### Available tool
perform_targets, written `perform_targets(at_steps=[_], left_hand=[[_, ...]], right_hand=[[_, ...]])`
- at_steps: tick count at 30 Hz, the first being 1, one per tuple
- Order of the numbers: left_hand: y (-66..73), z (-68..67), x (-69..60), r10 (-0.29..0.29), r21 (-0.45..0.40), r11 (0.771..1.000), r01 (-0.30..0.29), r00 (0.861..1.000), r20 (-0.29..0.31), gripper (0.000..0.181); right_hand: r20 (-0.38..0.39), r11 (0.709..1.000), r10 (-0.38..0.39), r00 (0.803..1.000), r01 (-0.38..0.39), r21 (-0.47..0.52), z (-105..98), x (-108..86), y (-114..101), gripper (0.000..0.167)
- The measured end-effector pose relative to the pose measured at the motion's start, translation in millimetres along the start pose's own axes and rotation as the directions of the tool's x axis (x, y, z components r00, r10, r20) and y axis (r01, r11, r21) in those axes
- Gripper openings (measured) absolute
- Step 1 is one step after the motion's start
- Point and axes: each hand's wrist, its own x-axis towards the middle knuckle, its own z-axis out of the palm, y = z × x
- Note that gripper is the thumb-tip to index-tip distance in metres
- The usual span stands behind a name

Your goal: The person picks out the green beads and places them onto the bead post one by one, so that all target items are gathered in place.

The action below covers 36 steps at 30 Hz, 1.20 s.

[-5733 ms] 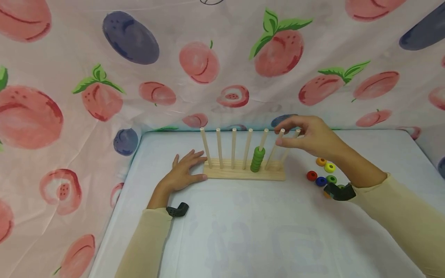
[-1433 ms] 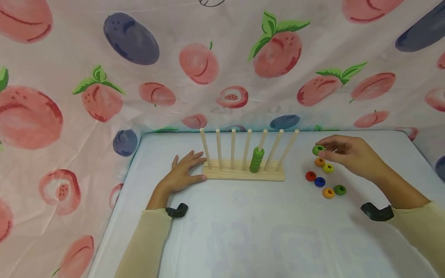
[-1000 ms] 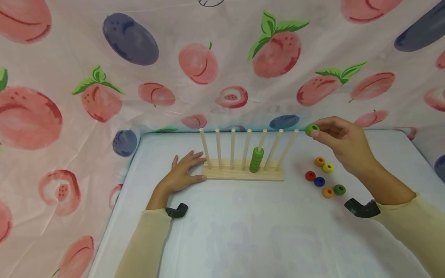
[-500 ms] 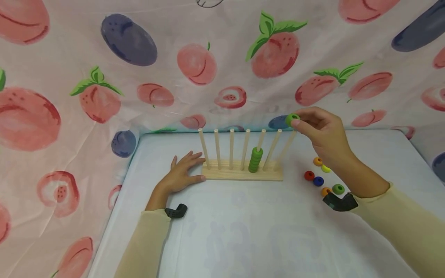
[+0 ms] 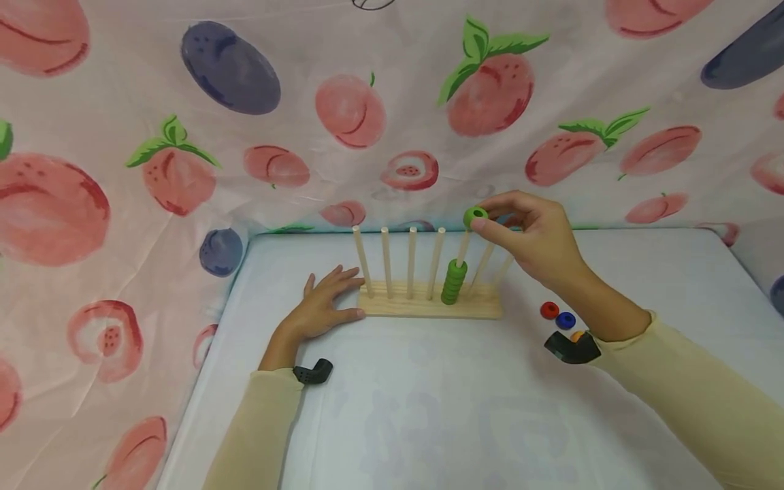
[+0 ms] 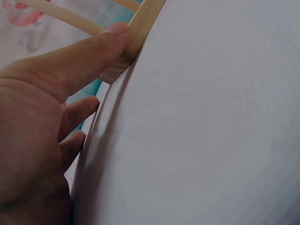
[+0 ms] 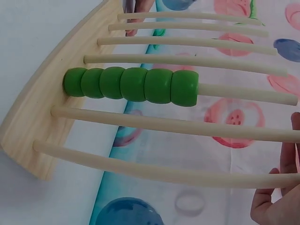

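My right hand pinches a green bead between thumb and fingers, at the top of the fifth peg from the left. Several green beads are stacked low on that peg; the right wrist view shows this green stack closely, with only some fingers of the right hand at the edge. The other pegs bear nothing. At the left end of the wooden base, my left hand lies with fingers spread, its thumb touching the wood.
A red bead, a blue bead and part of an orange bead lie right of the rack on the white table. The right forearm covers the area beyond them. A fruit-print cloth hangs behind.
The right hand has picked up a green bead from the right and carried it leftward to above the fifth peg. The left hand has stayed at the base's left end.
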Motion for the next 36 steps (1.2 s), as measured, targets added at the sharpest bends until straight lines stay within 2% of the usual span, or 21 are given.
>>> perform_targets(at_steps=[18, 25, 36], left_hand=[[-1.2, 0.6, 2.5, -0.007, 0.010, 1.000, 0.007, 1.000, 0.007, 0.069], [-1.8, 0.7, 1.9, -0.010, 0.011, 1.000, 0.010, 1.000, 0.004, 0.069], [-0.2, 0.7, 1.7, -0.008, 0.013, 1.000, 0.008, 1.000, 0.004, 0.069]], right_hand=[[0.014, 0.993, 0.009, 1.000, -0.007, -0.119, 5, 0.3, -1, 0.023], [0.019, 0.991, -0.028, 0.999, 0.031, -0.133, 6, -0.9, 5, 0.023], [0.032, 0.987, -0.036, 0.999, 0.040, -0.155, 6, -3.0, 10, 0.020]])
